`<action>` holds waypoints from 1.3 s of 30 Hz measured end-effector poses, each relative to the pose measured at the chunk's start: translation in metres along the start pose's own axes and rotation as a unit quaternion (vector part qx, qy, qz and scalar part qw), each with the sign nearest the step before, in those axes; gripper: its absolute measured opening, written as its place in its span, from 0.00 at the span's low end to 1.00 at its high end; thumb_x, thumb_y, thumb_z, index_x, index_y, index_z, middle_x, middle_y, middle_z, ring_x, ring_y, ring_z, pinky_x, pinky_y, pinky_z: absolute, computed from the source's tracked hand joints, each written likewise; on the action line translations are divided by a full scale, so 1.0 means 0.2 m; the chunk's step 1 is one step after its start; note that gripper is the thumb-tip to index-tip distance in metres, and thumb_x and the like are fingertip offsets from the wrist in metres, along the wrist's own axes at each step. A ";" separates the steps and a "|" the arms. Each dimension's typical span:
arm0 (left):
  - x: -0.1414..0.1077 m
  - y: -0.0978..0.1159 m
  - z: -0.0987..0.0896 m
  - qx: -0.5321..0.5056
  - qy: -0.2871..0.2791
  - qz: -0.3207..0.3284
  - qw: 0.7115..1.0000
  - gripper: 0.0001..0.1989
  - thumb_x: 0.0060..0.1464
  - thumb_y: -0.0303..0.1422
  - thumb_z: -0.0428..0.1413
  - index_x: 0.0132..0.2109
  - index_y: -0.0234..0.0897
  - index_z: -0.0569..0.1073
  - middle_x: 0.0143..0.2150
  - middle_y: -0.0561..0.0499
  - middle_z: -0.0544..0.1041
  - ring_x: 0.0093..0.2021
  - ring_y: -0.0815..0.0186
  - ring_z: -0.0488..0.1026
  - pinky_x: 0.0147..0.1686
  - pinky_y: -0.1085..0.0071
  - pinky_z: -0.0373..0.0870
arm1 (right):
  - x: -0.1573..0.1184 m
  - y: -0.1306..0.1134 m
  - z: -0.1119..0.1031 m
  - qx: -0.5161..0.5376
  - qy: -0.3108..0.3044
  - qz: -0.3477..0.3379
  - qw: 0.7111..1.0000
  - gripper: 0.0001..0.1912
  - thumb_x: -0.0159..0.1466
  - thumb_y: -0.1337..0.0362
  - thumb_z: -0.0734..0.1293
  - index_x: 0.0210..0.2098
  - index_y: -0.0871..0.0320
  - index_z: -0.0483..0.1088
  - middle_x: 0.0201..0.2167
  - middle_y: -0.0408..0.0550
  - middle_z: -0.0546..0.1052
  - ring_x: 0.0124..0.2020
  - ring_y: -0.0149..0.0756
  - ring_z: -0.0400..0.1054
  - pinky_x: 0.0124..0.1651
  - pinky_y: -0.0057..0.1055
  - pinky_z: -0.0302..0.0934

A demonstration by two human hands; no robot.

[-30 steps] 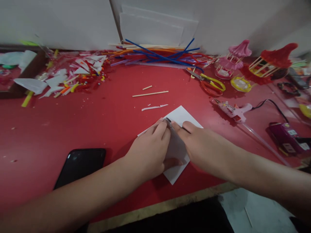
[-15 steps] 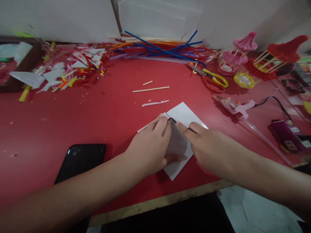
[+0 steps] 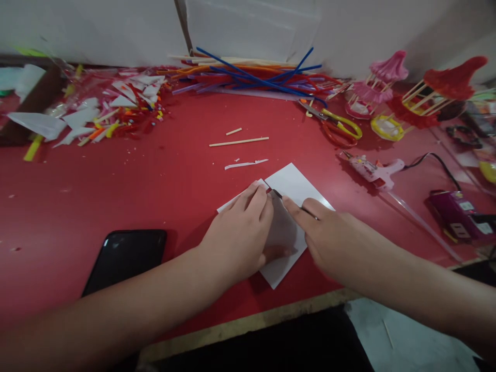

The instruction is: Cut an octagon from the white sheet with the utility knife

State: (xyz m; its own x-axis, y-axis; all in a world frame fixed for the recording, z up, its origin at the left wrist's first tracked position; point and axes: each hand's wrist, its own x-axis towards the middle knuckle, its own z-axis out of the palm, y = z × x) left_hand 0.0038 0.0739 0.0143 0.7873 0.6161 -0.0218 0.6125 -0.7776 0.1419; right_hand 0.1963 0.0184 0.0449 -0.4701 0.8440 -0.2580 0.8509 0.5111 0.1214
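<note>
Near the front edge of the red table point(image 3: 182, 191): white sheet point(image 3: 300, 186), set cornerwise. Left hand point(image 3: 238, 235): palm down, fingers bent, thumb spread, pressing the sheet. Right hand point(image 3: 323, 230): closed round a dark cutter point(image 3: 276, 194), index finger extended, blade at a slit from the sheet's far edge. Room: red surface leftward to the phone point(image 3: 129, 253), forearm across its near end; wooden stick point(image 3: 239, 141) beyond; glue gun point(image 3: 372, 170) rightward.
</note>
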 end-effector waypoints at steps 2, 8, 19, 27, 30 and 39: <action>0.00 0.00 0.00 -0.004 0.005 -0.003 1.000 0.48 0.54 0.58 0.55 0.65 0.18 0.61 0.67 0.26 0.61 0.69 0.41 0.56 0.65 0.53 0.60 | 0.00 0.00 0.00 0.007 -0.023 -0.002 1.000 0.35 0.57 0.75 0.60 0.65 0.62 0.63 0.55 0.61 0.73 0.35 0.40 0.70 0.24 0.31 0.62; 0.00 0.00 -0.01 -0.016 0.018 -0.010 1.000 0.46 0.54 0.57 0.56 0.64 0.19 0.63 0.66 0.26 0.63 0.68 0.41 0.58 0.63 0.51 0.63 | -0.01 -0.01 -0.02 0.014 -0.027 0.016 0.999 0.38 0.58 0.76 0.58 0.69 0.69 0.55 0.54 0.63 0.73 0.39 0.42 0.70 0.20 0.29 0.60; 0.00 0.00 0.00 -0.033 0.024 -0.010 0.999 0.48 0.52 0.57 0.59 0.62 0.15 0.64 0.65 0.24 0.62 0.68 0.41 0.57 0.64 0.51 0.63 | -0.05 -0.03 -0.05 0.007 -0.047 0.022 0.999 0.37 0.57 0.78 0.59 0.66 0.66 0.61 0.54 0.62 0.74 0.39 0.42 0.71 0.22 0.29 0.62; 0.00 0.00 -0.01 -0.011 0.038 0.002 0.999 0.47 0.52 0.55 0.60 0.62 0.14 0.63 0.66 0.23 0.61 0.67 0.40 0.58 0.62 0.51 0.64 | -0.08 -0.04 -0.05 -0.033 -0.057 0.001 0.998 0.35 0.56 0.78 0.59 0.63 0.63 0.66 0.61 0.60 0.70 0.42 0.43 0.70 0.24 0.29 0.65; -0.01 0.01 0.00 -0.011 0.035 -0.002 0.999 0.46 0.53 0.54 0.59 0.62 0.16 0.64 0.66 0.24 0.61 0.67 0.40 0.58 0.61 0.51 0.65 | -0.09 -0.04 -0.06 -0.029 -0.079 -0.016 0.996 0.32 0.56 0.77 0.59 0.59 0.62 0.70 0.63 0.59 0.68 0.42 0.44 0.70 0.24 0.30 0.65; -0.01 0.00 0.00 -0.016 0.034 -0.001 0.999 0.44 0.53 0.53 0.60 0.62 0.17 0.64 0.66 0.23 0.61 0.68 0.39 0.57 0.61 0.50 0.65 | -0.14 -0.04 -0.04 -0.064 -0.068 -0.064 0.994 0.26 0.57 0.77 0.61 0.53 0.60 0.76 0.66 0.59 0.64 0.43 0.48 0.68 0.26 0.34 0.65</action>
State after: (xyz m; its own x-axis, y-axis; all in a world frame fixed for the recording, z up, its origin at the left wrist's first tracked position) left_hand 0.0024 0.0721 0.0146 0.7786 0.6259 0.0452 0.6108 -0.7724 0.1742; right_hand 0.2015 -0.0075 0.0583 -0.5286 0.7454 -0.4061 0.7451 0.6367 0.1987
